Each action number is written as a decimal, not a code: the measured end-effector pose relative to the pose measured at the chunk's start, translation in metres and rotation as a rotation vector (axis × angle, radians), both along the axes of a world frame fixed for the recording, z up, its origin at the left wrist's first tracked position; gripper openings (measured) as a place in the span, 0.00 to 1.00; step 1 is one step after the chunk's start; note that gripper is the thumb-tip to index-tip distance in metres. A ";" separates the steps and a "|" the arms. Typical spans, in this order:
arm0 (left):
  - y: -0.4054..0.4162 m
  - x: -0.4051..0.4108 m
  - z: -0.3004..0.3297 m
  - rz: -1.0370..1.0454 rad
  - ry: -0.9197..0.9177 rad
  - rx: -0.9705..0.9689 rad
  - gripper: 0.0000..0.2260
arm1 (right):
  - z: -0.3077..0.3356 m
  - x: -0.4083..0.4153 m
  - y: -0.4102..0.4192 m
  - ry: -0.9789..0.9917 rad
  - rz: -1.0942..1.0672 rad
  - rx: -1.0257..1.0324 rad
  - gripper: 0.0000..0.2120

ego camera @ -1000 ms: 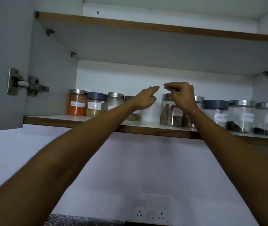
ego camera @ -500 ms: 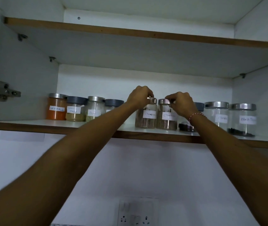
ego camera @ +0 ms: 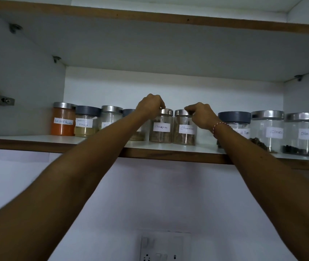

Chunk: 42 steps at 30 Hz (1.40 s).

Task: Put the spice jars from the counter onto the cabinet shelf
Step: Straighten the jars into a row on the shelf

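Two cinnamon jars stand touching side by side near the front edge of the cabinet shelf (ego camera: 37, 140), about midway along it, and you have a hand on each. Your left hand (ego camera: 150, 106) is curled over the steel lid of the left cinnamon jar (ego camera: 161, 129), fingers closed on the lid's rim. Your right hand (ego camera: 200, 114) pinches the lid of the right cinnamon jar (ego camera: 184, 131) from the right side, fingertips together on the metal. Both jars are clear, round and upright, each with a white handwritten label reading "Cinnamon" and brown sticks and bits filling the lower part.

Toward the shelf's left end you see the red chilli powder jar (ego camera: 63, 121), bright orange under a steel lid, then the garam masala jar (ego camera: 85, 122) with a dark grey lid and pale yellow powder, then a pale jar (ego camera: 110, 117) partly behind your left forearm. Toward the right end stand a grey-lidded jar (ego camera: 234, 119) behind your right wrist, the cloves jar (ego camera: 267, 130) and a last steel-lidded jar (ego camera: 303, 134) with dark grains at the bottom; its label is too blurred to read. A red-and-white thread (ego camera: 216, 127) circles your right wrist.
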<state>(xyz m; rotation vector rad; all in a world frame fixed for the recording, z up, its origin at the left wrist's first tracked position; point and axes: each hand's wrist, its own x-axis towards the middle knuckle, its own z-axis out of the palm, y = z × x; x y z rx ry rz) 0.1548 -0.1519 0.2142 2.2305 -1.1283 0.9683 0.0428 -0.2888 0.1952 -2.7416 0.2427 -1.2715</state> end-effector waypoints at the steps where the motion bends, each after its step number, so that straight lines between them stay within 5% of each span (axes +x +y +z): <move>1: 0.003 0.004 0.002 -0.009 0.014 0.007 0.15 | 0.001 0.002 0.000 0.013 0.002 0.002 0.15; 8: 0.006 0.016 0.003 0.035 0.030 0.169 0.13 | 0.006 0.016 0.007 0.146 -0.045 -0.019 0.16; 21: 0.010 0.026 0.003 -0.050 0.159 0.169 0.16 | 0.006 0.019 0.017 0.425 -0.173 -0.191 0.27; 25: 0.013 0.024 0.000 -0.069 0.134 0.121 0.20 | 0.001 0.006 0.010 0.243 -0.060 -0.168 0.31; 31: -0.001 -0.011 0.003 -0.223 0.051 0.091 0.20 | 0.011 -0.052 -0.021 -0.077 -0.019 -0.152 0.24; 42: -0.111 -0.130 -0.003 -0.332 -0.024 0.143 0.19 | 0.010 -0.148 -0.117 -0.024 -0.268 -0.161 0.21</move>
